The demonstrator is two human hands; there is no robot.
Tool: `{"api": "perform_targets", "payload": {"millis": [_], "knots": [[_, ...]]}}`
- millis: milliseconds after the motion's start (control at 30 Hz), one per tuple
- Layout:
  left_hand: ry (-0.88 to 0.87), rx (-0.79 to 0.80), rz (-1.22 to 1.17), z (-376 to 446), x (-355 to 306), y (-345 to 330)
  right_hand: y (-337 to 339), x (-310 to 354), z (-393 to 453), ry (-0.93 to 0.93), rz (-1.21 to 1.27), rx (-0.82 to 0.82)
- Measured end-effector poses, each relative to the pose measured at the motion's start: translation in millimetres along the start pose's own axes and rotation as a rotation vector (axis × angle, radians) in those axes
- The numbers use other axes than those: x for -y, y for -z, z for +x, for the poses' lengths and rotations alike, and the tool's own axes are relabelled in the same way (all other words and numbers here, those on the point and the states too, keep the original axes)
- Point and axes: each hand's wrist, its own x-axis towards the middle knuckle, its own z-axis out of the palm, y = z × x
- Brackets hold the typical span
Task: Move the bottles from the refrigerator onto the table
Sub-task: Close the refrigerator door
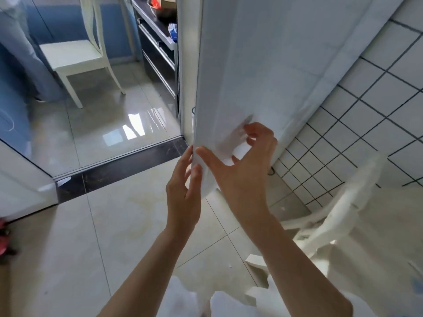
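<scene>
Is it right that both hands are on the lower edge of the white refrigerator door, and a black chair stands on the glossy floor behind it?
Not quite: the chair is white, not black. The head view shows it on the glossy floor beyond the refrigerator door. The rest holds: the left hand and right hand are at the door's lower edge.

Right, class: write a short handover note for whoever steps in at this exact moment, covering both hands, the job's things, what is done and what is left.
Left hand: fingers straight, on the edge of the white refrigerator door.
Right hand: on the door's face, thumb near the edge, fingers curled against the panel; a firm grip cannot be told.
Bottles and table: not in view.
Done: no bottle is seen moved.
Left: open the door fully, take out the bottles, set them on the table.
</scene>
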Motion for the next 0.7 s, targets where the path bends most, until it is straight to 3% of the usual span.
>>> {"api": "perform_targets", "payload": {"millis": [367, 500, 700], "knots": [[0.05, 0.15, -0.128, 170, 22, 63, -166, 24, 68, -0.069, -0.114, -0.103], [0.041, 0.169, -0.107, 230, 35, 68, -200, 11, 94, 0.015, -0.156, -0.06], [0.028, 0.154, -0.138, 313, 43, 52, -236, -16, 144, 0.242, -0.478, 0.018]]}}
